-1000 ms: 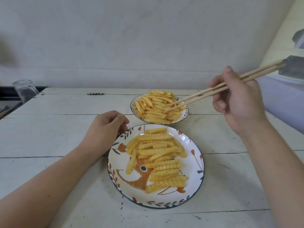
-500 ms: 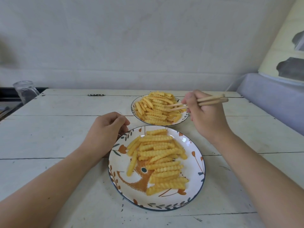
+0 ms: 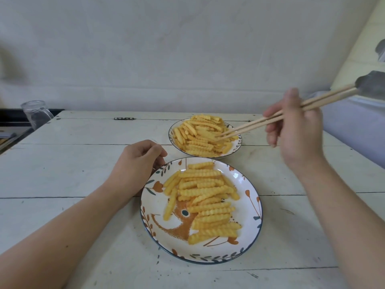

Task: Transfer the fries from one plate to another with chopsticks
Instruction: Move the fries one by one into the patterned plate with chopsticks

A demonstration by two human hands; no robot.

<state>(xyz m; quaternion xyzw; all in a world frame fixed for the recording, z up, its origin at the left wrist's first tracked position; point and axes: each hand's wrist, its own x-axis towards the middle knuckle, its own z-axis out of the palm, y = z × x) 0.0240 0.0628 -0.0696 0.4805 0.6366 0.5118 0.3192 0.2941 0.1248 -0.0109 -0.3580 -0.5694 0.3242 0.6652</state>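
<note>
From the head camera, a white-painted plank worktop [image 3: 62,170] carried two plates. The nearer round plate with a blue rim and orange animal print [image 3: 249,232] held a loose stack of yellow crinkle-cut fries [image 3: 205,202]. Just beyond it, the smaller far plate [image 3: 236,148] was heaped with more crinkle-cut fries [image 3: 198,135]. The right hand [image 3: 295,130] gripped a pair of pale wooden chopsticks [image 3: 270,119], fingers curled round them, tips close together and resting in the far heap. The left hand [image 3: 135,165] lay beside the near plate's upper-left rim, fingers loosely curled and holding nothing. A clear glass jar [image 3: 35,113] stood at the worktop's far left corner.
</note>
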